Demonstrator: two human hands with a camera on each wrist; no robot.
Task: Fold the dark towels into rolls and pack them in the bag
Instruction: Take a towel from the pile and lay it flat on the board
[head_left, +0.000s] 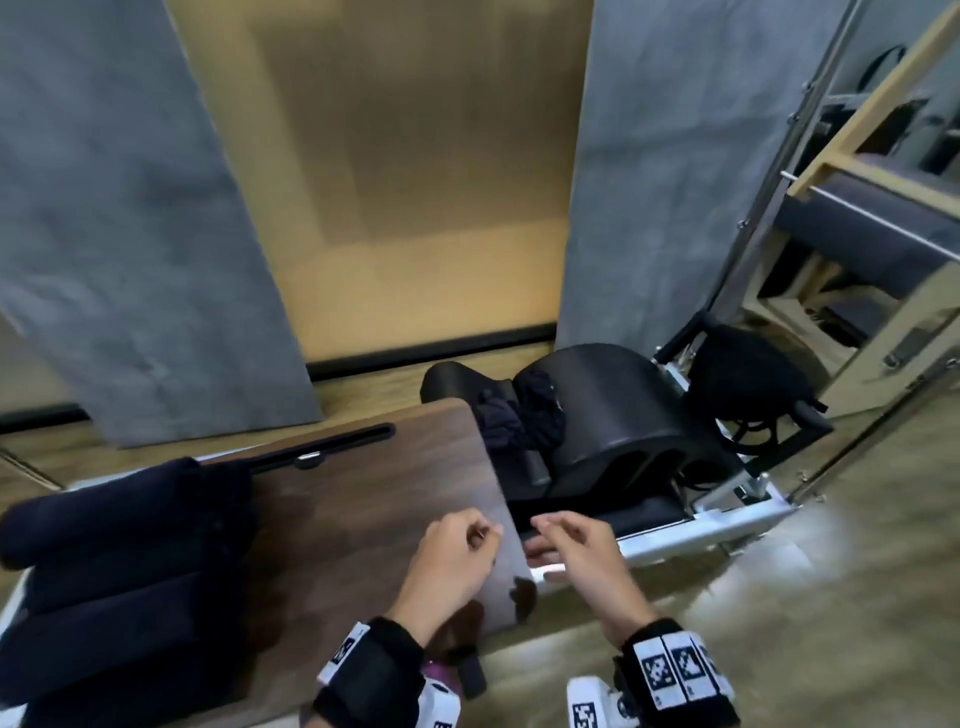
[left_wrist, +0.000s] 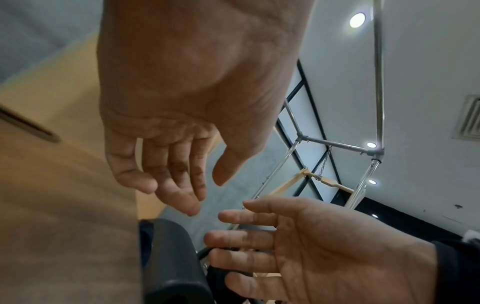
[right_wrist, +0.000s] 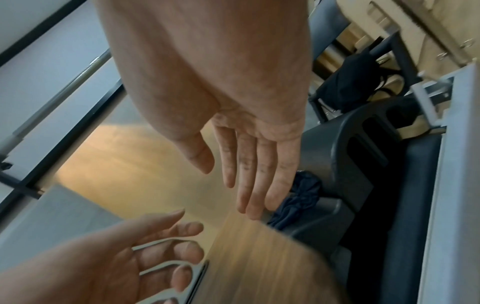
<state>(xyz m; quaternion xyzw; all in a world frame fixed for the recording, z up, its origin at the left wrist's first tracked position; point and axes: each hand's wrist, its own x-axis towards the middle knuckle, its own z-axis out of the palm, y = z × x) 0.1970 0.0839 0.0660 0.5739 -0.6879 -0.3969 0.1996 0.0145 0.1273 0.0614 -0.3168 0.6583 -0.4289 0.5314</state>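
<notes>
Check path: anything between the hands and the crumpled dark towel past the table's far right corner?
Nothing visible. Both the left hand and right hand hover empty at the table edge; the crumpled towel lies beyond, against the black curved barrel, open air between.

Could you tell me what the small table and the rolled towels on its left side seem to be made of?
Table: dark walnut-look wood, probably laminate; grain streaks and a slight sheen show, with a black slot along its far edge. Rolled towels: soft dark navy fabric, matte and light-absorbing, likely terry or microfibre, though blur hides the weave.
</notes>
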